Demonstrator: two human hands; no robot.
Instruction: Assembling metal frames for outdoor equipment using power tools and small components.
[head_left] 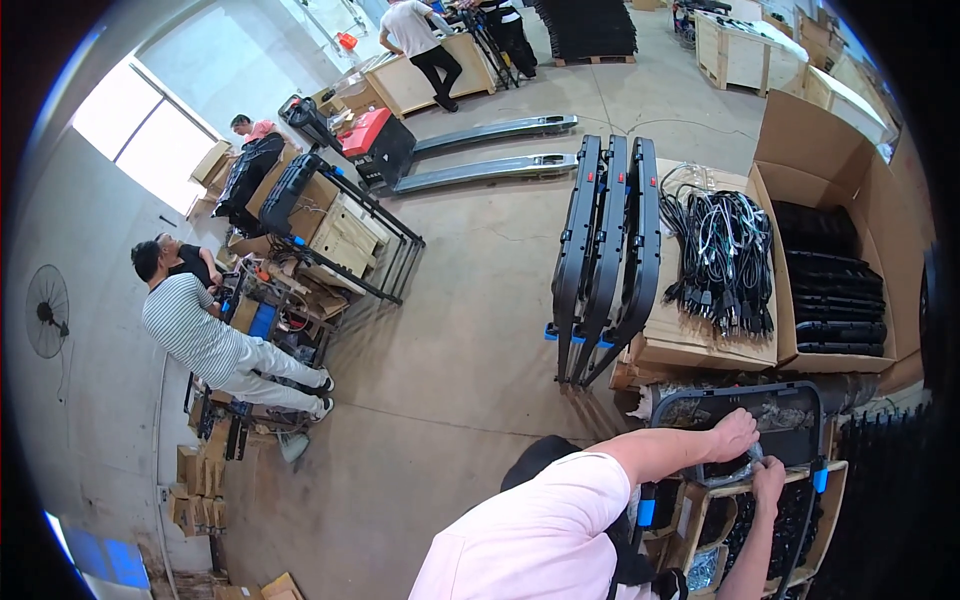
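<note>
My left hand reaches over a black frame with rounded corners, fingers curled. What it grips, if anything, is too small to make out. Just below it, my right hand pinches crumpled clear plastic film against the frame's dark panel. The frame's legs carry blue clips, and it stands over wooden bins of small dark parts and a clear bag. My pink sleeve and forearm cover part of the frame's left side.
Several black upright frames stand beyond my left arm. Bundled cables lie on cardboard beside an open carton of black parts. A red pallet truck is farther off. A person in a striped shirt works at a bench, left; others are behind.
</note>
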